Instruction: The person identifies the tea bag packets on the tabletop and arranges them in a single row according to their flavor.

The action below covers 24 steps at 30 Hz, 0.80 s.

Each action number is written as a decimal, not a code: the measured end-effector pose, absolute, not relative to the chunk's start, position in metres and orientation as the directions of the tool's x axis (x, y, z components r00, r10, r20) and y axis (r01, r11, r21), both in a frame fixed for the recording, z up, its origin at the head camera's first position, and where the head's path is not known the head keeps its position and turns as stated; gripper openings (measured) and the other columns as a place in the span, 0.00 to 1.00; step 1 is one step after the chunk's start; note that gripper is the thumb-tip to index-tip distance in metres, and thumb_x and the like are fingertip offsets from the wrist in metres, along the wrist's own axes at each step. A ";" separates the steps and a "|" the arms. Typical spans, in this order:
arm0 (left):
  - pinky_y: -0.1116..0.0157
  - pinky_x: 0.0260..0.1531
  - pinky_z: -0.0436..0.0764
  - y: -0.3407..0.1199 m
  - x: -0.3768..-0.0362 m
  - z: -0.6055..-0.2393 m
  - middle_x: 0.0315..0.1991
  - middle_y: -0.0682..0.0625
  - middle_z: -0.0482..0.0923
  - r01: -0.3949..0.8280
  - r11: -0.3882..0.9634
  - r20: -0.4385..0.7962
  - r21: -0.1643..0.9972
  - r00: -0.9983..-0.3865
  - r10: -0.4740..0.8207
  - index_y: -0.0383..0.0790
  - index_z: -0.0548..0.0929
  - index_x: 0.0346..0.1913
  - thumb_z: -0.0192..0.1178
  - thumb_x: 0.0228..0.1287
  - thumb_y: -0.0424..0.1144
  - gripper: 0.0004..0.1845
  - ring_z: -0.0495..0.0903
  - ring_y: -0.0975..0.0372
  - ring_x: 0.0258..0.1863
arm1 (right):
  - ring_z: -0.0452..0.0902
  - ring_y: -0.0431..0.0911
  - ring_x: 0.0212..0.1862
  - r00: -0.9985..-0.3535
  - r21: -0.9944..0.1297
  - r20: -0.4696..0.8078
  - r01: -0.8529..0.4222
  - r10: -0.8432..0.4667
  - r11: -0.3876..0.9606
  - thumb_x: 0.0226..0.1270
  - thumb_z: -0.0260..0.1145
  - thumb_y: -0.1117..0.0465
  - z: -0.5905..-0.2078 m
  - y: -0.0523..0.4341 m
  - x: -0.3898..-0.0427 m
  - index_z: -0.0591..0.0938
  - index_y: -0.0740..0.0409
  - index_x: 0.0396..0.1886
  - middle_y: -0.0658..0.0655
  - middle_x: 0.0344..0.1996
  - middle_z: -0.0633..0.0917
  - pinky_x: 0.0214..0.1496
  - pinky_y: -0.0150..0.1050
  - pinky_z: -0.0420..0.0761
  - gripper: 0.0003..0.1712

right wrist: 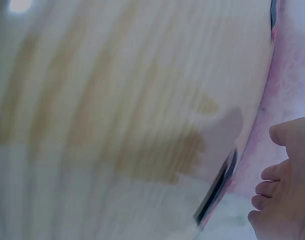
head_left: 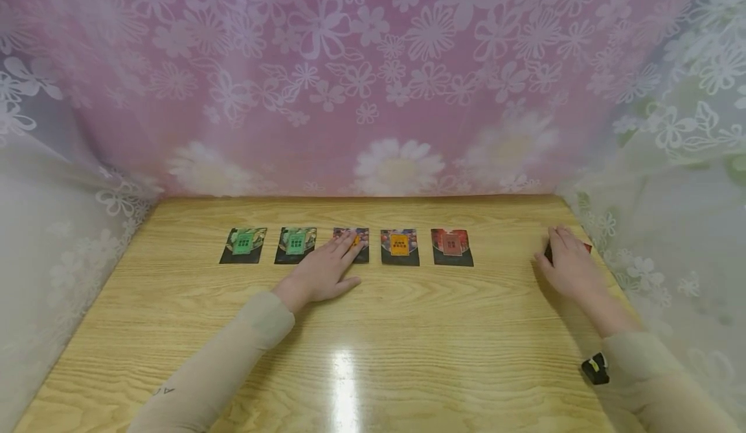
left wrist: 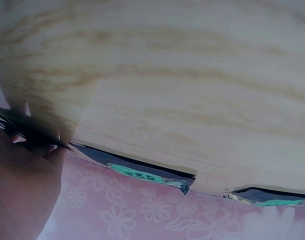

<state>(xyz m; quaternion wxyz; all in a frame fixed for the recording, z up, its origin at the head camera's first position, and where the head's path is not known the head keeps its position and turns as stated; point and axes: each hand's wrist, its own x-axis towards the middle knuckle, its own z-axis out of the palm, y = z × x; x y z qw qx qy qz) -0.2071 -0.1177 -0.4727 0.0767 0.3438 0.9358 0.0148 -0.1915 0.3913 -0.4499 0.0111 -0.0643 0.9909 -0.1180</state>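
The left hand (head_left: 322, 273) lies flat, fingers (head_left: 350, 246) straight and pressing on the middle card (head_left: 360, 254) of a row of five on the wooden surface (head_left: 373, 349). The right hand (head_left: 570, 265) rests palm-down near the surface's right edge, fingers relaxed over a dark red-edged card (head_left: 585, 247). Both forearms, in pale sleeves, stretch forward.

Light wooden table (head_left: 373, 342), five cards in a row (head_left: 350, 246), another card (head_left: 585, 247) at its right edge.
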 end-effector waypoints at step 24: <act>0.49 0.87 0.54 -0.118 -0.207 -0.473 0.88 0.38 0.40 0.637 0.767 -0.139 0.083 -0.754 0.642 0.42 0.46 0.88 0.41 0.85 0.63 0.43 0.46 0.47 0.88 | 0.48 0.83 0.76 -0.983 -0.207 -0.152 -0.067 -0.100 0.976 0.90 0.46 0.55 -0.461 0.425 -0.189 0.50 0.88 0.78 0.91 0.75 0.49 0.76 0.78 0.55 0.40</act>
